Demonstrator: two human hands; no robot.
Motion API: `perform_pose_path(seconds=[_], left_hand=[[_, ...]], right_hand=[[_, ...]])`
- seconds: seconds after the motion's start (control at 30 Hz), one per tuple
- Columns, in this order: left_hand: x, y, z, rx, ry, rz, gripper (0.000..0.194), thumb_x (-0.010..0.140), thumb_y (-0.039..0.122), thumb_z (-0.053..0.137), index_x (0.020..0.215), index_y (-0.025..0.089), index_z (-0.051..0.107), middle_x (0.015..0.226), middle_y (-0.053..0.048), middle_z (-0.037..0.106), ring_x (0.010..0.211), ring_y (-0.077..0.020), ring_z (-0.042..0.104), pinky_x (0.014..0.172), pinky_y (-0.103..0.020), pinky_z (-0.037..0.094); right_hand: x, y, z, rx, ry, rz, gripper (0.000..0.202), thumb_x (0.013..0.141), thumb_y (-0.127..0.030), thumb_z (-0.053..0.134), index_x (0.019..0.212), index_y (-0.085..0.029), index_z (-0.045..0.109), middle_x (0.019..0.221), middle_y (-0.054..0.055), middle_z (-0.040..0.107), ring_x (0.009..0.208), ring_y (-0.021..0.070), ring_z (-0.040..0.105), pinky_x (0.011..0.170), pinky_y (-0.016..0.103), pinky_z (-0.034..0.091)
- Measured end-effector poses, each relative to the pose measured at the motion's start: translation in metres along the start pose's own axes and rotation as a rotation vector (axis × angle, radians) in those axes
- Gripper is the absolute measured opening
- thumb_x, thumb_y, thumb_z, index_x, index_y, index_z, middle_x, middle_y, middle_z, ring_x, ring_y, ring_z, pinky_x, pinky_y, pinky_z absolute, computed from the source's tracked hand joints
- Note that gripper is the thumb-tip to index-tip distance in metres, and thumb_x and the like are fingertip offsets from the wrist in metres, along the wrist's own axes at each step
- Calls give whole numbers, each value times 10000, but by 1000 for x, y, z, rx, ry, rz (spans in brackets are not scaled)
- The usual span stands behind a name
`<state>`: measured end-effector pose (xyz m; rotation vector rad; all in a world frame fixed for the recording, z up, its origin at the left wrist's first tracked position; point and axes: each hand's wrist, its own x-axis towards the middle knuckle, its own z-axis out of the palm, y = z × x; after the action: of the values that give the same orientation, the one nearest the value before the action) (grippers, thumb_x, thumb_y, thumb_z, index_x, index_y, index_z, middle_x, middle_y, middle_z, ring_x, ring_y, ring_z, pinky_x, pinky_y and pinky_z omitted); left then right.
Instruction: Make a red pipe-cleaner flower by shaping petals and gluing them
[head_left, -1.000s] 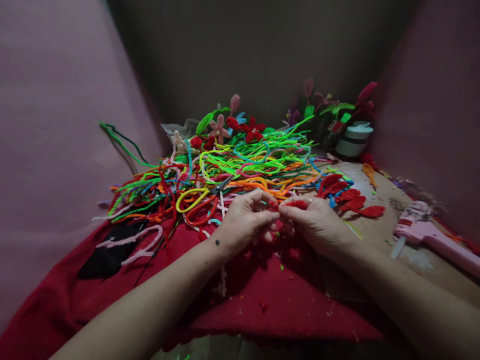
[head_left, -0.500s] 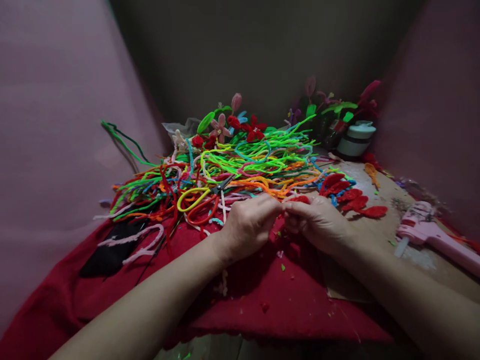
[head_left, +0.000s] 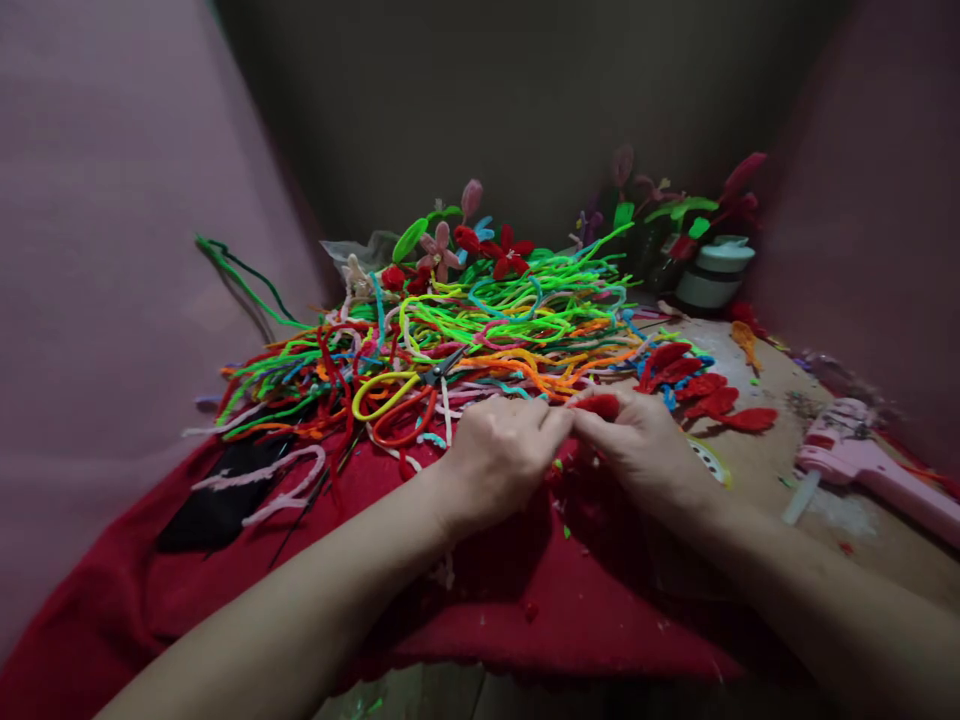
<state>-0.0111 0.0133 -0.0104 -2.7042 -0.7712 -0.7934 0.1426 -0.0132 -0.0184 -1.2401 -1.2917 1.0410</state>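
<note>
My left hand (head_left: 502, 455) and my right hand (head_left: 637, 440) meet over the red cloth, fingers closed in a pinch. Between them is a red fuzzy pipe-cleaner petal (head_left: 598, 406); its lower part is hidden by my fingers. The right hand grips its side, while the left fingertips pinch at its left end. Several finished red petals (head_left: 716, 402) lie just beyond my right hand. Scissors (head_left: 442, 372) with yellow and red handles rest on the pile of coloured pipe cleaners (head_left: 495, 325) beyond my left hand.
A pink glue gun (head_left: 847, 450) lies on the board (head_left: 780, 470) at right. Behind stand a lidded jar (head_left: 716, 272) and fuzzy flowers (head_left: 510, 252). A black flat object (head_left: 217, 500) lies at left on the red cloth (head_left: 465, 620). A yellow-rimmed disc (head_left: 711, 460) shows beside my right wrist.
Both hands have shifted slightly and the fingers have turned around the red petal, the left knuckles rolling over. The yellow-rimmed disc by the right wrist has come into sight.
</note>
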Motion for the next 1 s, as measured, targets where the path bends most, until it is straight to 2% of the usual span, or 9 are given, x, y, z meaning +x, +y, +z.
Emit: perform_pose_path(seconds=[0.1, 0.2, 0.27, 0.37, 0.5, 0.6, 0.77, 0.9, 1.0], left_hand=[[-3, 0, 0, 281, 72, 247, 186, 872, 179, 411, 750, 164, 551, 616, -13, 565, 560, -144, 520, 534, -290, 333], [-3, -4, 2, 232, 141, 273, 169, 874, 196, 426, 761, 165, 547, 624, -7, 570, 580, -136, 520, 578, -289, 356], [-2, -9, 4, 29, 158, 100, 122, 861, 185, 446, 815, 156, 555, 673, -12, 594, 617, -125, 529, 609, -272, 377], [2, -15, 4, -568, 109, -396, 89, 821, 214, 514, 858, 144, 555, 709, -7, 592, 604, -90, 523, 571, -216, 395], [5, -21, 0, -1467, -215, -831, 227, 818, 348, 527, 775, 128, 562, 581, 19, 536, 407, -51, 427, 364, -162, 304], [4, -22, 2, -1862, -454, -892, 316, 822, 407, 514, 737, 108, 572, 513, -3, 547, 340, -61, 405, 298, -164, 295], [-2, -18, 8, -2131, -733, -800, 483, 862, 486, 404, 812, 55, 616, 648, -104, 660, 336, -86, 479, 275, -181, 343], [-3, -13, 3, -2169, -695, -777, 400, 872, 445, 401, 809, 96, 588, 519, -25, 580, 277, -66, 379, 249, -168, 287], [-1, -11, -3, -1946, -630, -777, 290, 848, 409, 466, 735, 149, 531, 417, 75, 394, 268, -34, 219, 272, -150, 215]], right_hand=[[6, 6, -1, 419, -161, 325, 225, 613, -196, 615, 461, -167, 451, 421, -65, 379, 396, 56, 311, 387, 205, 246], [10, 5, -3, 627, -227, 489, 182, 569, -150, 658, 498, -141, 491, 454, -61, 418, 390, 32, 294, 362, 174, 214], [11, 3, -5, 625, -220, 403, 186, 600, -158, 670, 512, -135, 508, 458, -51, 444, 381, 32, 310, 361, 177, 231], [10, 0, -8, 571, -217, 238, 226, 656, -170, 664, 502, -141, 501, 434, -53, 430, 370, 43, 337, 370, 195, 257], [7, 2, -12, 459, -279, 103, 176, 709, -204, 673, 580, -134, 577, 460, -45, 471, 416, 50, 402, 415, 192, 299], [4, 4, -13, 350, -298, 43, 108, 720, -231, 694, 706, -142, 636, 515, -41, 534, 438, 44, 430, 437, 182, 317], [0, 4, -12, 290, -343, -6, 91, 777, -251, 645, 759, -168, 613, 548, -33, 584, 471, 66, 505, 478, 194, 367], [0, 0, -11, 221, -321, -75, 80, 780, -241, 624, 747, -172, 603, 547, -31, 591, 495, 80, 524, 512, 211, 395], [0, -2, -10, 85, -233, -105, 84, 740, -237, 641, 716, -161, 616, 582, -18, 598, 511, 85, 520, 491, 209, 384]])
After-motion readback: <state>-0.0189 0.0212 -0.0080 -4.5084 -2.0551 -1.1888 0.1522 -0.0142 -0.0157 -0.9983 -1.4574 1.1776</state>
